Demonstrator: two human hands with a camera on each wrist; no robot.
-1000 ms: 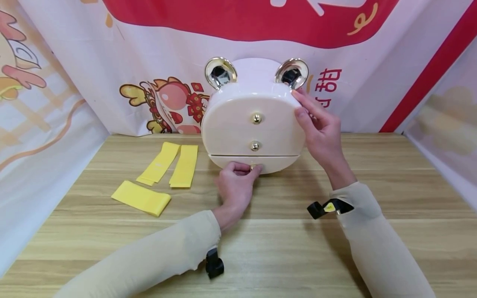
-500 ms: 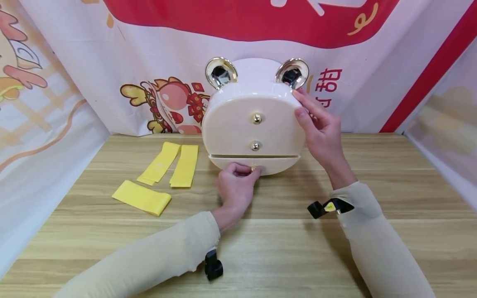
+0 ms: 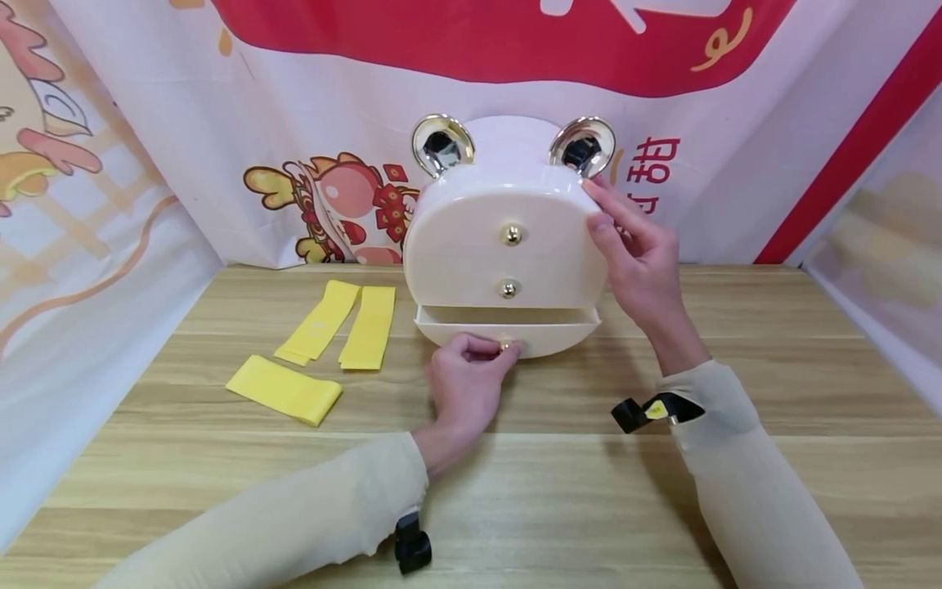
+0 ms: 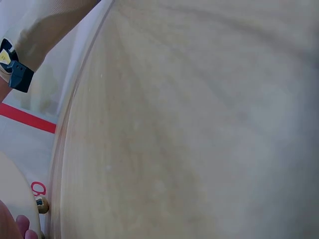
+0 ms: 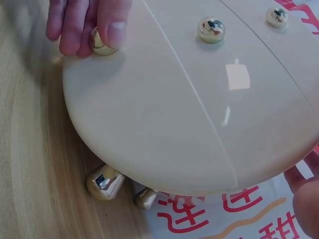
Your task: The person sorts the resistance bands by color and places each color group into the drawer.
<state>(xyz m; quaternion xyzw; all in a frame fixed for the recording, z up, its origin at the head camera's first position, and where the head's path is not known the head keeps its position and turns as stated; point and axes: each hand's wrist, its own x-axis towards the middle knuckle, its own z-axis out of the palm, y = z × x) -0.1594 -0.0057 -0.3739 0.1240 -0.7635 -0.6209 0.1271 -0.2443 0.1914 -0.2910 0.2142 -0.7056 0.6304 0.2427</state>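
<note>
A white rounded drawer box (image 3: 456,254) with gold knobs and two gold-rimmed, ear-like parts stands at the back of the table. Its bottom drawer (image 3: 559,337) is pulled partway out, a dark gap showing above the drawer front. Thumb and fingers of my left hand (image 3: 467,384) pinch that drawer's gold knob (image 5: 101,44). My right hand (image 3: 640,258) grips the box's upper right side, thumb at the front edge and fingers near the right ear-like part. In the left wrist view, only a bit of the box (image 4: 17,181) and some fingertips show.
Several folded yellow strips lie on the wooden table (image 3: 559,491) to the left: one (image 3: 283,390) nearest me, another (image 3: 368,327) closest to the box. A printed cloth (image 3: 294,90) hangs right behind the box. Gold feet (image 5: 104,182) show under it.
The bottom drawer has come out toward me, its gap widening, with my left hand drawing back on the knob. My right hand keeps its hold on the box.
</note>
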